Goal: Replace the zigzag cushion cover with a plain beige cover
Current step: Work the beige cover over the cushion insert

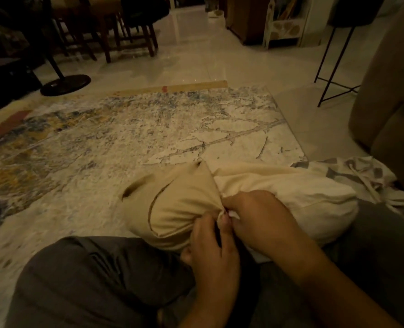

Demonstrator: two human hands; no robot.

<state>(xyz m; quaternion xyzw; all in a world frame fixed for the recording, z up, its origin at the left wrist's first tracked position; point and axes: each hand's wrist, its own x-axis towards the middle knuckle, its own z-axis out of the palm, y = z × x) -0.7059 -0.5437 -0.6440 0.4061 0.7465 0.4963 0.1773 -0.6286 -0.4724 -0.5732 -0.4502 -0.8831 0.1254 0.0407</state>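
Plain beige fabric cushion cover [179, 204] sits pulled over the left part of a cream-white cushion insert [291, 190], approx. half on; the rest of the insert sticks out bare to the right. Cushion lies across the person's lap, far side resting on the rug, between 2 legs in dark grey trousers [101, 280]. Cover's open edge is bunched into folds at the middle of the cushion. Left hand [210, 252] comes up from below, fingers [224, 223] curled and pinching that gathered edge. Right hand [255, 216] reaches in from the right, knuckles up, fingers [234, 204] bent tight on the same bunched edge, w/ a small bit of white cloth showing between the 2 hands. Hands touch each other at the pinch point. Grey-and-white zigzag patterned cover [362, 176] lies crumpled on the floor just right of the cushion, near the insert's far end. Under it all: abstract blue, yellow and cream rug [125, 129] on a glossy pale tiled floor [243, 67]. Farther off: dark wooden stools [106, 24] top left, a black round stand base [66, 84] near the rug's far edge, a thin black metal frame [333, 74] at right, and a beige sofa [390, 91] along the right edge. Light is dim.
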